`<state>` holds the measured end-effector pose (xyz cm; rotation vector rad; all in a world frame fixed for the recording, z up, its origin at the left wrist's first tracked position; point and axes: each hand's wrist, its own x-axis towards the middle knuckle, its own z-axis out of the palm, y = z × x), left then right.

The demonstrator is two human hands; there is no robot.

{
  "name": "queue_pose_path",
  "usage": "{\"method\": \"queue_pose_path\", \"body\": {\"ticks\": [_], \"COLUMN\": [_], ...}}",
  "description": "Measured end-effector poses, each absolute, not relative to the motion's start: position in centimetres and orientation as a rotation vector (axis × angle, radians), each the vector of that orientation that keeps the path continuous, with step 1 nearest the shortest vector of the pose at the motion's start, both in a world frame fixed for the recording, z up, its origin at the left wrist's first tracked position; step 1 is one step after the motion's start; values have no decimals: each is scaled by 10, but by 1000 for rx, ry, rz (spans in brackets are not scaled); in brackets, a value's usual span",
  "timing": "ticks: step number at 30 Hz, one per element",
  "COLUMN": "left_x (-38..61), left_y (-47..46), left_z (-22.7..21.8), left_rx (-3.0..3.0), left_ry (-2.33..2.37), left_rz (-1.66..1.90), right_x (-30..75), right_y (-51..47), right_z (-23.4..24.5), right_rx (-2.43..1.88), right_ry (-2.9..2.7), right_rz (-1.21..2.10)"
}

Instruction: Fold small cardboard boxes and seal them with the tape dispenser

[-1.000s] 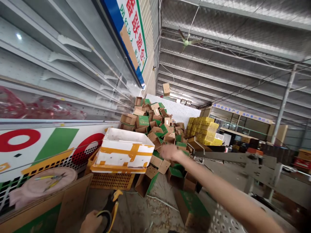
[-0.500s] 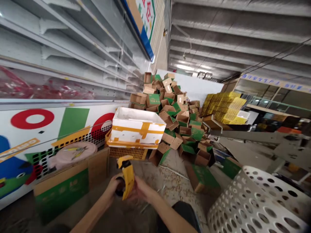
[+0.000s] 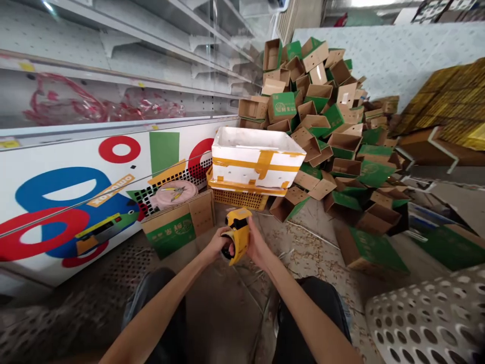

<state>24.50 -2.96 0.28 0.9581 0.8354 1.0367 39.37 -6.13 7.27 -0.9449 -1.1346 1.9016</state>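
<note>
Between my two hands is a yellow tape dispenser (image 3: 241,236) with a dark part near its top and a roll on its left side. My left hand (image 3: 216,243) is closed on the roll side, fingers at the roll's round opening. On the other side my right hand (image 3: 258,244) grips the yellow body; some of its fingers are hidden behind it. Just beyond them stands a white foam box (image 3: 253,169) bound with orange tape, resting on an orange plastic crate (image 3: 242,198).
Left of the foam box, a pink stool-like top (image 3: 176,194) carries pliers, behind a green-and-brown carton (image 3: 178,227). A large heap of open cartons (image 3: 318,126) lies beyond. A white perforated basket (image 3: 428,313) is at right; shelves (image 3: 151,60) line the left.
My view has tilted down and turned left, so more of the floor and my knees shows. Both hands still hold the tape dispenser, which has turned slightly.
</note>
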Motion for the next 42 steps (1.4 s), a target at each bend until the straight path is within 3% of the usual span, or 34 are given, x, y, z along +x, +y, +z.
{"method": "queue_pose_path", "body": {"ticks": [11,17,19,22,24,31,42], "left_x": [233,198,164,96,54,6,17], "left_y": [-30,3,27,59,69,81,98], "left_z": [30,19,9,-10,-27,-79,-81], "left_rx": [1141,1264,1425,1704,1651,1650,1785], "left_ry": [589,509,740,1730,1996,2401,2541], "left_rz": [835,724,825,727,723,250,200], "right_x": [415,415,417,426,432,452,470], "right_y": [-48,-45,-45,-43,-44,-59,-55], "right_z": [94,104,110,117,121,125,120], "right_rx": [-982,-960,-1007,-1095,-1139,-1205,-1289], "right_ry": [-1005,-1031,-939,-786,-740,-850,-841], "right_rz": [2092,1987,1925,1819,1761,1784,1652]}}
